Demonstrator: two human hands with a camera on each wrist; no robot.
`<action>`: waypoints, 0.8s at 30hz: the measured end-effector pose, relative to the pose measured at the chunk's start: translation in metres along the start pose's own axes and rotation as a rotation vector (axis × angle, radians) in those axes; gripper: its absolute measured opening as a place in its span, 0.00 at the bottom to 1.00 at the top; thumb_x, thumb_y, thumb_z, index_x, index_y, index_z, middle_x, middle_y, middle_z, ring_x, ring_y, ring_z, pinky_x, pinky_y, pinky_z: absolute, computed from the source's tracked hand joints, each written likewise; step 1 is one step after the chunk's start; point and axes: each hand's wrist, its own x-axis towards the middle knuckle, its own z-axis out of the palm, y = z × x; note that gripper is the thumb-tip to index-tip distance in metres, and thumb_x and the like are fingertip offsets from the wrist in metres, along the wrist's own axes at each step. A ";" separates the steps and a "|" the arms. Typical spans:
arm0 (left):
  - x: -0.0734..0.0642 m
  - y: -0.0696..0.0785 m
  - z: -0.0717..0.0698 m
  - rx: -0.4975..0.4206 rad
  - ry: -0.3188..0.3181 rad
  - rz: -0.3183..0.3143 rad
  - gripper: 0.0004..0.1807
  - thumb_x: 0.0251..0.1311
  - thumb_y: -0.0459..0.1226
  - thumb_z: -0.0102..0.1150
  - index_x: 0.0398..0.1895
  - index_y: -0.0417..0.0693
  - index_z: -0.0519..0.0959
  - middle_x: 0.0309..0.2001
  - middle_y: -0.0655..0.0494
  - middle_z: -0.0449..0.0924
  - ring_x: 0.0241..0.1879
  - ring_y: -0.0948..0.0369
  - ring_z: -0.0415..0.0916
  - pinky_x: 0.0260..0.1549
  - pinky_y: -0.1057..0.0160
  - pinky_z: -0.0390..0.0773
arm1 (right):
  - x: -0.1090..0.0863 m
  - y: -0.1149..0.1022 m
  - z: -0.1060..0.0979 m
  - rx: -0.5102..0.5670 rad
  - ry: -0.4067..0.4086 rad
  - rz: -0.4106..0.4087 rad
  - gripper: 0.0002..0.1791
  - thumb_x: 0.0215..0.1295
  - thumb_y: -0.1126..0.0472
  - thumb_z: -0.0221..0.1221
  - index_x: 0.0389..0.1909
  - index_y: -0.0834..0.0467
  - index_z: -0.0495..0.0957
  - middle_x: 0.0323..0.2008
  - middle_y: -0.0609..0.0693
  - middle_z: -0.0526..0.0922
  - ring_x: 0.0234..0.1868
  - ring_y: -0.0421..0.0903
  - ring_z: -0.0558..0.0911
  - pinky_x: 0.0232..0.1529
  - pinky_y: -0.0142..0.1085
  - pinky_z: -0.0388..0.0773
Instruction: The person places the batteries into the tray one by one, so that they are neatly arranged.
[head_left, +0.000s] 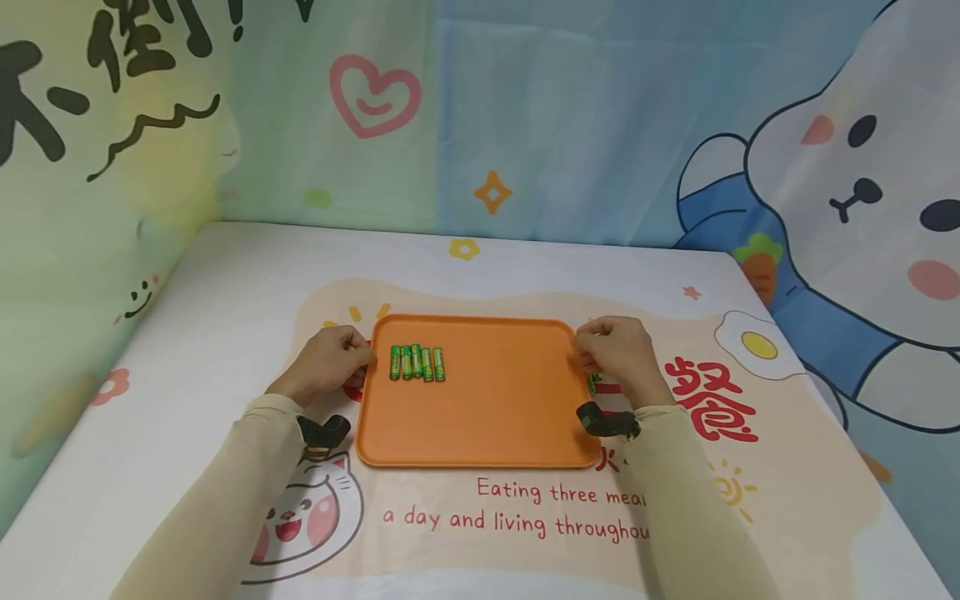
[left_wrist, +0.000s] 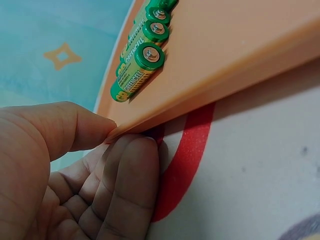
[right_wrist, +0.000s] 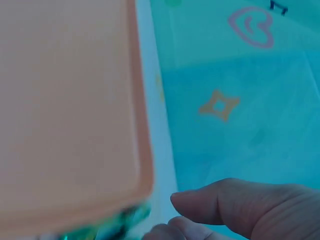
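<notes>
An orange tray [head_left: 495, 392] lies on the printed cloth. Several green AA-type batteries [head_left: 416, 363] stand side by side in a row in its left part; the left wrist view shows "GREENCELL" on a battery [left_wrist: 135, 75]. My left hand [head_left: 333, 362] pinches the tray's left rim, thumb [left_wrist: 90, 130] above and fingers below. At the far right corner is my right hand [head_left: 618, 354], its fingers loosely bent. In the right wrist view a small gap separates its thumb [right_wrist: 210, 200] from the tray's corner. More green batteries [head_left: 593, 383] peek out beside the right rim, mostly hidden.
Beneath everything is a white and beige cloth [head_left: 487, 533] with red lettering and cartoon prints. A printed blue-green curtain [head_left: 570, 125] rises behind the table. Each wrist carries a black camera mount, such as the right one [head_left: 609, 421].
</notes>
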 end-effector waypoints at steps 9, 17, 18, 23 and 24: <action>-0.002 0.001 0.000 -0.010 0.001 0.002 0.08 0.69 0.33 0.54 0.42 0.34 0.73 0.30 0.49 0.78 0.28 0.59 0.79 0.29 0.61 0.86 | -0.002 0.029 -0.017 -0.074 0.061 0.153 0.19 0.70 0.56 0.62 0.54 0.64 0.81 0.35 0.53 0.84 0.34 0.48 0.80 0.35 0.31 0.80; 0.000 0.002 0.001 0.005 0.005 -0.003 0.08 0.69 0.33 0.55 0.41 0.35 0.73 0.29 0.49 0.78 0.28 0.59 0.78 0.29 0.61 0.85 | -0.001 0.036 -0.016 -0.078 0.054 0.156 0.19 0.70 0.56 0.61 0.56 0.64 0.80 0.40 0.55 0.83 0.37 0.49 0.80 0.36 0.30 0.80; 0.000 0.002 0.001 0.003 0.005 -0.003 0.08 0.69 0.33 0.55 0.41 0.35 0.73 0.29 0.49 0.78 0.28 0.59 0.78 0.29 0.61 0.85 | -0.001 0.036 -0.016 -0.076 0.049 0.155 0.20 0.71 0.56 0.61 0.56 0.64 0.80 0.40 0.55 0.83 0.37 0.49 0.80 0.36 0.30 0.80; 0.001 0.000 0.001 -0.007 0.005 -0.008 0.08 0.69 0.34 0.55 0.41 0.35 0.73 0.30 0.48 0.79 0.27 0.59 0.79 0.29 0.61 0.86 | 0.001 0.036 -0.014 -0.078 0.016 0.151 0.21 0.70 0.54 0.62 0.57 0.63 0.80 0.42 0.56 0.83 0.39 0.50 0.82 0.38 0.31 0.83; 0.001 0.000 0.001 -0.008 0.005 -0.009 0.08 0.70 0.34 0.55 0.42 0.35 0.73 0.30 0.48 0.79 0.28 0.59 0.79 0.29 0.61 0.86 | 0.001 0.035 -0.013 -0.081 0.012 0.151 0.21 0.69 0.55 0.63 0.57 0.63 0.80 0.43 0.56 0.83 0.39 0.50 0.82 0.39 0.32 0.83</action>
